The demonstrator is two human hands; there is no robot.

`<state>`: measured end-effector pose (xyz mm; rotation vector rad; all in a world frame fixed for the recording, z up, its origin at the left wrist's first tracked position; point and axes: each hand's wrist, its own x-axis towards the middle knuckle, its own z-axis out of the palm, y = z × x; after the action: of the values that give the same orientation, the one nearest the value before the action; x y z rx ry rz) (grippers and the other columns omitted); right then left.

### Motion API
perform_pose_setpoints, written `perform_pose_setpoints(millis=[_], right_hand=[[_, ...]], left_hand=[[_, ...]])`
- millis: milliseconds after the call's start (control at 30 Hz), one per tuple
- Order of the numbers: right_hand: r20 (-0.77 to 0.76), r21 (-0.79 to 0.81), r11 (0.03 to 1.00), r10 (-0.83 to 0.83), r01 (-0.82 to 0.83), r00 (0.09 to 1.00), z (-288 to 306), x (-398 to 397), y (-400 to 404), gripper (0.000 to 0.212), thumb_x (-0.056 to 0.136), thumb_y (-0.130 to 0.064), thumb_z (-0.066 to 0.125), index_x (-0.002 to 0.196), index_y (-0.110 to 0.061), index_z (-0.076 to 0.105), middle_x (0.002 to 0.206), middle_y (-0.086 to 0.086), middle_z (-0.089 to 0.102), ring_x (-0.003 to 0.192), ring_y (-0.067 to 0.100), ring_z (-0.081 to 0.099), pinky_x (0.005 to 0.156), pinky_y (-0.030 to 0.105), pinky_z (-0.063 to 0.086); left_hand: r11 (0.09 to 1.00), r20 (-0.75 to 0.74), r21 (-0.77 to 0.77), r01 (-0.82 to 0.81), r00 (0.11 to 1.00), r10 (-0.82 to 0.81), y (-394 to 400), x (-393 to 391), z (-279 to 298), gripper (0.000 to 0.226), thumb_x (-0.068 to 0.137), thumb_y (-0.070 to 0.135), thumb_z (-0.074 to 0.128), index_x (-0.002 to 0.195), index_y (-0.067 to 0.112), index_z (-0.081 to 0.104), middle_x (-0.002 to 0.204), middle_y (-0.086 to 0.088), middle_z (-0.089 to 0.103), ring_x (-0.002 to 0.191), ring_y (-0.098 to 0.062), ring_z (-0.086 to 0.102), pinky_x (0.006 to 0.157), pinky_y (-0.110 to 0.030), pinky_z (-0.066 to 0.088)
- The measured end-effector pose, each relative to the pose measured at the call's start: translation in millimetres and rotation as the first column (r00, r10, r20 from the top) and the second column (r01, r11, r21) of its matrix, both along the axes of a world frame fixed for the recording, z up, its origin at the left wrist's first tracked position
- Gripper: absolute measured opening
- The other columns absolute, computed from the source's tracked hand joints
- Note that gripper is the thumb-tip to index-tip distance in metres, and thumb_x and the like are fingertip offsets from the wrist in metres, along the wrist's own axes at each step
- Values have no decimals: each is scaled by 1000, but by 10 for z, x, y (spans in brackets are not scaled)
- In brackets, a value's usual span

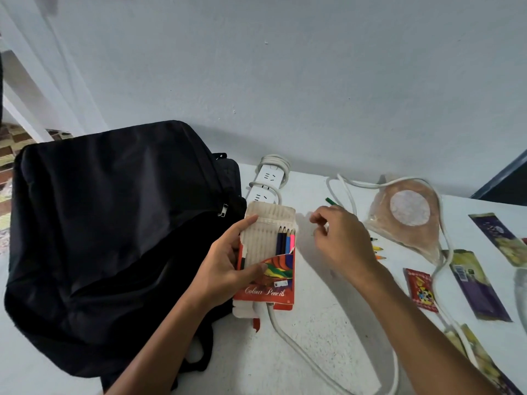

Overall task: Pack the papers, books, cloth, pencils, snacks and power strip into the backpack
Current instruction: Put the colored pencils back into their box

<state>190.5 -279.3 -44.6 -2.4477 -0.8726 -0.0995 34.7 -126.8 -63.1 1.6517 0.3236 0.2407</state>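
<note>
Pencil box [265, 266], red, flap open, four pencils [286, 240] showing in its tray; sits just right of frame centre, held above the bench [328, 323]. Left hand [228, 263] grips it, fingers clamped round the left edge and front. Right hand [342, 238] at 3 o'clock of the box, fingers curled around a green pencil [332, 202]. Black backpack [114, 238] at 9 o'clock, touching the box. White power strip [266, 183] at 12 o'clock, its cord [293, 346] trailing under the box. Snack packets [479, 289] further out at 3 o'clock.

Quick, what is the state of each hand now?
Left hand: holds the colour pencil box.
Right hand: fingers curled over the table; whether it pinches a pencil cannot be told.
</note>
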Motion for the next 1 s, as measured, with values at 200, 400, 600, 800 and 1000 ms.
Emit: perform_pose_setpoints(millis=[200, 400, 600, 800, 1000], right_hand=[[161, -391, 908, -97, 154, 982, -70, 141, -193, 29, 89, -2, 51, 108, -17, 66, 102, 2, 65, 95, 24, 54, 64, 32, 42], [164, -368, 918, -93, 149, 982, -213, 211, -209, 22, 87, -1, 54, 91, -15, 70, 76, 3, 65, 78, 19, 47, 55, 27, 29], [83, -268, 963, 21, 2, 996, -286, 248, -200, 20, 87, -5, 52, 89, -9, 71, 82, 6, 69, 84, 24, 57, 63, 36, 49], [42, -101, 974, 207, -202, 977, -262, 53, -132, 16, 86, -7, 59, 92, -13, 73, 89, -2, 71, 86, 13, 60, 66, 19, 43], [-9, -55, 968, 243, -243, 970, -234, -2, -70, 22, 82, -2, 60, 99, -11, 71, 99, 0, 70, 92, 11, 55, 70, 21, 41]], left_hand=[[1000, 5, -26, 4, 1000, -4, -6, 4, -11, 71, 80, 2, 72, 131, 40, 39, 120, 1, 56, 104, -14, 66, 70, -30, 59], [1000, -4, -18, 1, 1000, -1, -5, -6, -6, 71, 81, 3, 71, 132, 39, 38, 119, 3, 56, 102, -10, 66, 68, -27, 59], [1000, -10, -9, 1, 1000, -1, 3, -1, -8, 71, 81, 5, 72, 131, 42, 38, 119, 4, 56, 103, -11, 66, 69, -28, 59], [1000, -5, -16, -1, 1000, 1, -4, 5, 0, 71, 81, 4, 71, 129, 43, 38, 119, 4, 55, 103, -11, 66, 68, -27, 59], [1000, -3, -17, 0, 1000, 0, -7, 6, -2, 71, 80, 5, 72, 127, 45, 39, 124, 4, 53, 106, -12, 64, 70, -29, 59]])
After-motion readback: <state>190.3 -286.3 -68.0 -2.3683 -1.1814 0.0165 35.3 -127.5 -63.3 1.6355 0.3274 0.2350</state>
